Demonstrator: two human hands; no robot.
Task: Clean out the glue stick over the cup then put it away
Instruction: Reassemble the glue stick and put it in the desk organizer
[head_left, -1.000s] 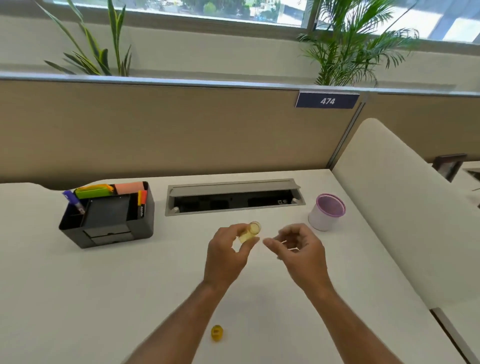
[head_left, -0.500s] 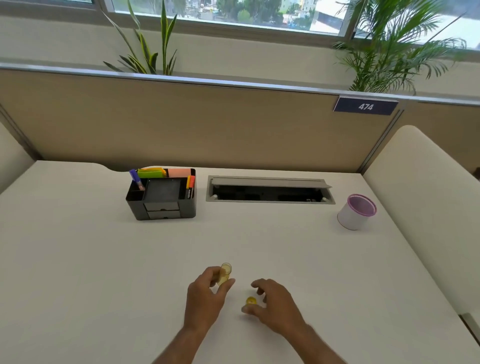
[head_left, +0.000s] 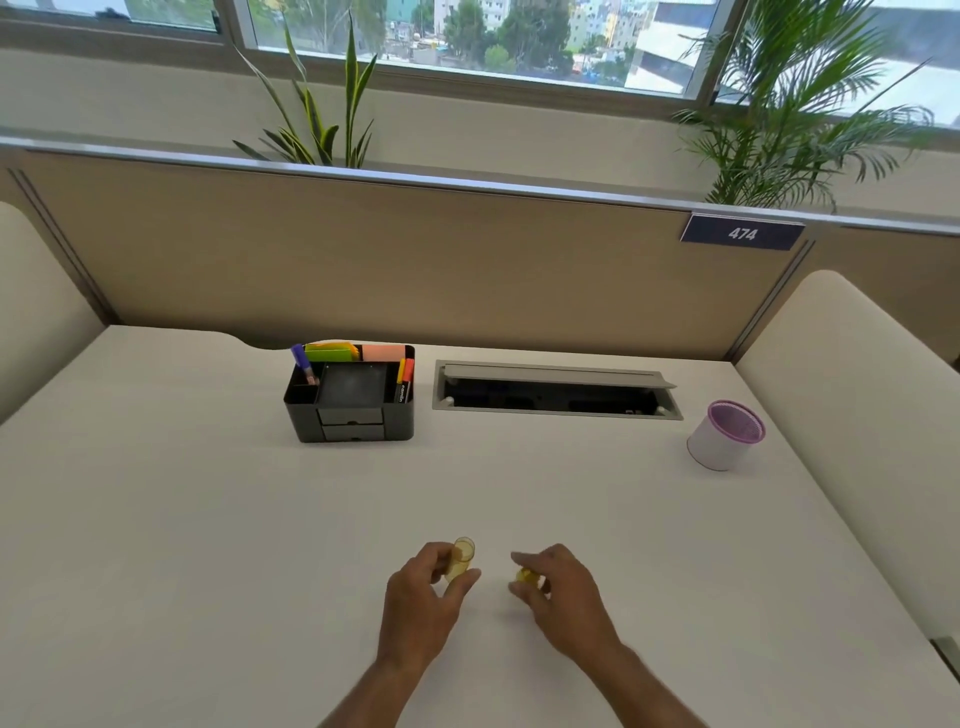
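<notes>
My left hand (head_left: 423, 597) holds the yellow see-through glue stick tube (head_left: 460, 558) between thumb and fingers, its open end pointing up and away, low over the near middle of the desk. My right hand (head_left: 558, 592) pinches the small yellow cap (head_left: 524, 576) just to the right of the tube, a short gap apart. The white mesh cup with a purple rim (head_left: 724, 435) stands far off at the right side of the desk. The black desk organiser (head_left: 350, 400) stands at the back left.
An open grey cable tray (head_left: 556, 392) is set into the desk (head_left: 208, 545) between organiser and cup. Pens, markers and sticky notes fill the organiser. A tan partition (head_left: 415, 260) closes the far edge; cream padded panels stand at both sides.
My hands came back from near the cup to the near middle of the desk. My right hand went to the cap lying on the desk and now has it pinched and raised.
</notes>
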